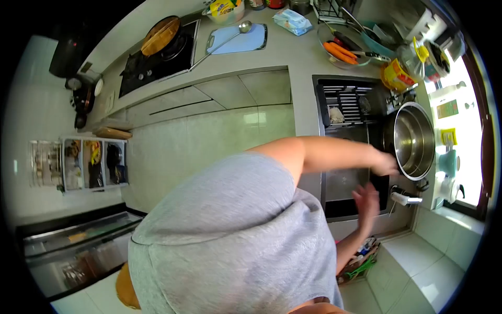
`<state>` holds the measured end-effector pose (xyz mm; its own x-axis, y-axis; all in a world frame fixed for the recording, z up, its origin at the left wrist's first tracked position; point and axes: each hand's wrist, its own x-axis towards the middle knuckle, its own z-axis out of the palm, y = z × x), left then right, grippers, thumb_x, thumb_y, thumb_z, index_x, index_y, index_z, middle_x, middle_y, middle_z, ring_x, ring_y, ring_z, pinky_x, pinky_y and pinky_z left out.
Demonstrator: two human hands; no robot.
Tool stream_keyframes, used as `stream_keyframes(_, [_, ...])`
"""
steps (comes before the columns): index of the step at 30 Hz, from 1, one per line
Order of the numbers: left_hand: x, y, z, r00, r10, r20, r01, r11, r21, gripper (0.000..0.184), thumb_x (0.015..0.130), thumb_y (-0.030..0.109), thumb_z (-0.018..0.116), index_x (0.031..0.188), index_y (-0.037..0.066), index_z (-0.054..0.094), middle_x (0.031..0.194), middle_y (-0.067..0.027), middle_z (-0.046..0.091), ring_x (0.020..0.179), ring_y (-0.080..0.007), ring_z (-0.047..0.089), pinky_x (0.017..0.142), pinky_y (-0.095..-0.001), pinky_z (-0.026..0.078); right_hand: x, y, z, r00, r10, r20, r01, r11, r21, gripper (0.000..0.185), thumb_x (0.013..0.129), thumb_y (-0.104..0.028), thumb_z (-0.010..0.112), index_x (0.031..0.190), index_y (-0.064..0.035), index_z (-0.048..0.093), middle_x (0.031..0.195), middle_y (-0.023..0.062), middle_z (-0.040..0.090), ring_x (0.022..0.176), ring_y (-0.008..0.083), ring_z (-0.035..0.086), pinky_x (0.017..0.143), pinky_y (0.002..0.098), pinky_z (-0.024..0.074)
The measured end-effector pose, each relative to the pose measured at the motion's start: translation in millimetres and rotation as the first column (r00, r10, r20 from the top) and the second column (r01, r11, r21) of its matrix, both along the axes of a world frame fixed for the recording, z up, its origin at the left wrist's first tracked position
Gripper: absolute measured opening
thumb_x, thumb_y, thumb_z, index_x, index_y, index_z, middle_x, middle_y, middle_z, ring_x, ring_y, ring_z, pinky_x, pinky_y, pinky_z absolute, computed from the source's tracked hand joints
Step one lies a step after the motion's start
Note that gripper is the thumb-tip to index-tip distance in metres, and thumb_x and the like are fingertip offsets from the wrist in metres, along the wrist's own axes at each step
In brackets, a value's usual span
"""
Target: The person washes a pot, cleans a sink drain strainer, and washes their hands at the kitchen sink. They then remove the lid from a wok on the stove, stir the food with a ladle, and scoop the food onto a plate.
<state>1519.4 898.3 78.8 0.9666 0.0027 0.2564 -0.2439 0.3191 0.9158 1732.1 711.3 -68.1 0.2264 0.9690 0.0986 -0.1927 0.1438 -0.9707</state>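
A large stainless steel pot (415,144) sits by the back edge of the dark sink (348,184), its mouth facing the camera and nothing clearly visible inside. My left hand (386,163) reaches across the sink to the pot's near side, close to the rim. Its fingers are blurred and partly hidden, so contact with the pot is unclear. Lower down, my right hand (367,203) is raised over the sink's edge, fingers apart and slightly smeared by motion, holding nothing. Beyond it lies a white and metal fitting (405,197), possibly a tap.
A black rack (342,99) spans part of the sink, holding a pale lump (336,115). Carrots (342,52) lie in a clear bowl. A ladle (244,27) rests across a blue cutting board (238,43). An oil jug (400,73) stands near the window. The stove (151,68) is farther left.
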Motion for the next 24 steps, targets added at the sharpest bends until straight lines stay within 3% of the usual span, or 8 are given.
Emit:
stream_keyframes(4, [-12.8, 2.6, -63.4, 0.749, 0.637, -0.183, -0.062, 0.342, 0.938, 0.052, 0.082, 0.047, 0.061, 0.114, 0.006, 0.061, 0.103, -0.0184, 0.065, 0.098, -0.0370, 0.062, 0.082, -0.0462, 0.052, -48.6, 25.0, 69.2, 0.889, 0.183, 0.419, 0.096, 0.822, -0.561, 0.035, 0.095, -0.023, 0.053, 0.128, -0.0126, 0.054, 0.121, 0.0133, 0.058, 0.097, 0.0235, 0.061, 0.090, 0.0341, 0.0463])
stream_keyframes(8, [-10.9, -20.4, 70.8, 0.827, 0.504, 0.250, -0.408, 0.233, 0.883, 0.044, 0.084, 0.044, 0.060, 0.105, 0.006, 0.067, 0.094, -0.0128, 0.068, 0.091, -0.0314, 0.065, 0.079, -0.0396, 0.054, -73.6, 12.1, 196.7, 0.734, 0.143, 0.664, -0.037, 0.984, -0.172, 0.048, 0.095, -0.023, 0.054, 0.138, -0.0049, 0.044, 0.122, 0.0147, 0.057, 0.104, 0.0242, 0.056, 0.095, 0.0393, 0.0427])
stream_keyframes(10, [-38.2, -32.8, 118.0, 0.816, 0.424, 0.392, -0.578, 0.608, 0.544, 0.037, 0.085, 0.035, 0.061, 0.113, 0.012, 0.065, 0.103, -0.0083, 0.069, 0.102, -0.0243, 0.063, 0.085, -0.0360, 0.052, -69.6, -1.4, 215.3, 0.936, 0.061, 0.346, -0.086, 0.995, 0.058, 0.052, 0.093, -0.028, 0.057, 0.138, -0.0043, 0.044, 0.120, 0.0149, 0.057, 0.107, 0.0286, 0.055, 0.097, 0.0453, 0.0415])
stream_keyframes(12, [-77.6, -35.8, 120.9, 0.886, 0.291, 0.361, -0.422, 0.829, 0.367, 0.043, 0.086, 0.040, 0.060, 0.117, 0.011, 0.062, 0.108, -0.0100, 0.067, 0.105, -0.0264, 0.061, 0.087, -0.0402, 0.050, -45.7, 11.5, 175.1, 0.695, 0.649, -0.310, -0.430, 0.720, 0.545, 0.063, 0.083, -0.030, 0.070, 0.138, -0.0092, 0.046, 0.122, 0.0159, 0.057, 0.113, 0.0304, 0.051, 0.098, 0.0471, 0.0405])
stream_keyframes(13, [-93.6, -32.6, 98.7, 0.932, 0.246, 0.265, -0.338, 0.856, 0.392, 0.046, 0.086, 0.042, 0.060, 0.119, 0.011, 0.061, 0.110, -0.0108, 0.066, 0.107, -0.0274, 0.060, 0.089, -0.0423, 0.049, -37.5, 14.5, 130.0, 0.889, 0.178, 0.421, -0.366, 0.829, 0.422, 0.050, 0.081, -0.026, 0.071, 0.126, -0.0111, 0.055, 0.119, 0.0111, 0.060, 0.108, 0.0304, 0.054, 0.094, 0.0435, 0.0428])
stream_keyframes(16, [-139.2, -22.4, -4.3, 0.953, 0.300, -0.041, -0.135, 0.543, 0.829, 0.055, 0.086, 0.049, 0.058, 0.125, 0.011, 0.056, 0.116, -0.0134, 0.063, 0.111, -0.0306, 0.057, 0.092, -0.0486, 0.045, -27.2, 30.8, 4.4, -0.233, 0.492, 0.839, 0.169, 0.870, -0.463, 0.017, 0.080, -0.010, 0.059, 0.092, -0.0051, 0.070, 0.095, 0.0188, 0.065, 0.091, 0.0305, 0.063, 0.086, 0.0321, 0.0492])
stream_keyframes(19, [-198.8, -36.5, -64.7, 0.872, 0.474, 0.117, -0.283, 0.295, 0.913, 0.054, 0.084, 0.045, 0.062, 0.127, 0.013, 0.054, 0.119, -0.0158, 0.059, 0.111, -0.0332, 0.056, 0.089, -0.0478, 0.048, -101.9, 62.5, 9.9, 0.791, 0.168, 0.589, 0.082, 0.924, -0.373, 0.031, 0.085, -0.007, 0.059, 0.115, -0.0064, 0.063, 0.091, 0.0105, 0.067, 0.081, 0.0144, 0.063, 0.072, 0.0295, 0.0511])
stream_keyframes(24, [-396.7, -69.6, -53.7, 0.490, 0.865, 0.108, -0.221, 0.003, 0.975, 0.011, 0.076, 0.013, 0.061, 0.084, 0.006, 0.063, 0.089, -0.0133, 0.065, 0.088, -0.0329, 0.064, 0.074, -0.0434, 0.053, -252.1, 118.8, 1.2, 0.417, 0.187, 0.889, 0.077, 0.968, -0.239, 0.035, 0.086, -0.006, 0.059, 0.121, -0.0048, 0.059, 0.088, 0.0069, 0.065, 0.065, 0.0116, 0.056, 0.058, 0.0247, 0.0514])
